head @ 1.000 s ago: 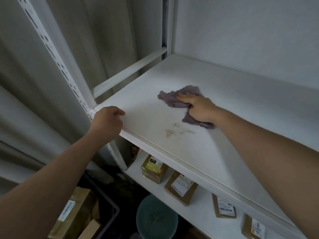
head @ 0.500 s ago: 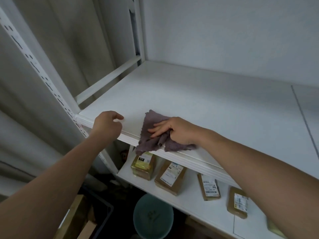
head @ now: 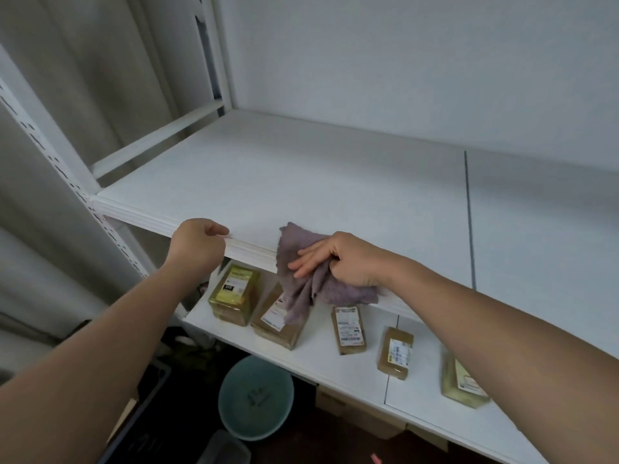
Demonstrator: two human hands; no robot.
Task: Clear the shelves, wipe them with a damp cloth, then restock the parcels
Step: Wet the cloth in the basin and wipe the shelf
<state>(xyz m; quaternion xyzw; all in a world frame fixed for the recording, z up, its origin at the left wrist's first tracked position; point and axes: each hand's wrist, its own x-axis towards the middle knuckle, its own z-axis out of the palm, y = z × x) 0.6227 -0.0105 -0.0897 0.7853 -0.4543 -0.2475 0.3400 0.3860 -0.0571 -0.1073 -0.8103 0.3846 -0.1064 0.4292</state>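
A white upper shelf lies bare in front of me. My left hand grips its front edge, thumb on top. My right hand holds a purple-grey cloth at that front edge; the cloth drapes down over the lip, with the index and middle fingers stretched out on it and the others curled into it. On the lower shelf lie several brown parcels with labels, among them one wrapped in clear film and one partly behind the cloth.
A slotted white upright stands at the left, with a curtain behind it. A teal bucket sits on the floor below the shelves, beside a dark crate. A seam divides the upper shelf boards.
The cloth and my right hand have come from mid-shelf to the front edge, where the cloth now hangs further over the lip. My left hand has slid right along the shelf's front edge.
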